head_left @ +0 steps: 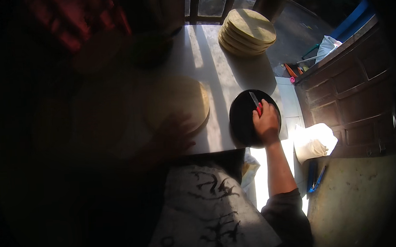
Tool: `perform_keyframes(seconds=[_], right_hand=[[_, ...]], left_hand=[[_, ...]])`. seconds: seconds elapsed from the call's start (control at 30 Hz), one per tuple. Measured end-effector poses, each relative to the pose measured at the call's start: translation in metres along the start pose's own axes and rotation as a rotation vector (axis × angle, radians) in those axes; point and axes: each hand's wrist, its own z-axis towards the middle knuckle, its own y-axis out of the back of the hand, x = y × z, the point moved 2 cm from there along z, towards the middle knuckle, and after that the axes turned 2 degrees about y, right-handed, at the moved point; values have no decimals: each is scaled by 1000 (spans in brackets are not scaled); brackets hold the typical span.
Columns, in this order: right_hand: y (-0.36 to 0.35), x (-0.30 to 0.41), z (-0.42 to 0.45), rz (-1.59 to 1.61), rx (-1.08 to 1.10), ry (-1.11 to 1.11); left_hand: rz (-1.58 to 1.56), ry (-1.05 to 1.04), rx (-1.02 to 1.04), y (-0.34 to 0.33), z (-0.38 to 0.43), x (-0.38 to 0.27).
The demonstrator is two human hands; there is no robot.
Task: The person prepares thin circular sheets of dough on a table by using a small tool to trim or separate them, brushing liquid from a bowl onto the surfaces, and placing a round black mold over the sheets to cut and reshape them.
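My right hand [267,121] grips the red handle of a knife [255,102] over a round black plate or tray [243,121] at the table's right edge. The blade points away from me. In deep shade, my left hand [178,131] lies at the near edge of a round, pale disc [180,97], its fingers apart. Whether there is one disc or several there, I cannot tell. A stack of similar round, pale discs [248,33] stands at the far right of the white table [215,136].
A dark wooden door [354,92] stands to the right. Near it are a bright white bag [314,141] and another white bag [326,48] farther back. A pale cloth with dark marks [209,210] lies before my body. The left side is very dark.
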Motion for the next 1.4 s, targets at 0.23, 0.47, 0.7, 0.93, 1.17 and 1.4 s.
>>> perform_keyframes(seconds=[0.23,0.47,0.7,0.93,1.17,1.4], right_hand=[[-64,152,44,300,209,293],[-69,209,75,182,373,59],[-87,196,120,296,698,-65],[-96,190,116,405,565,36],[-80,191,121,472,844,39],[-55,202,107,481,714,141]], left_hand=[[106,85,173,33,-31,30],[-17,132,18,49,-50,30],[-110,152,-38,66,-59,39],[-132,174,8,74,-60,31],[-118,190,-12,71,-62,31],[-91,253,-24,75,-58,44]])
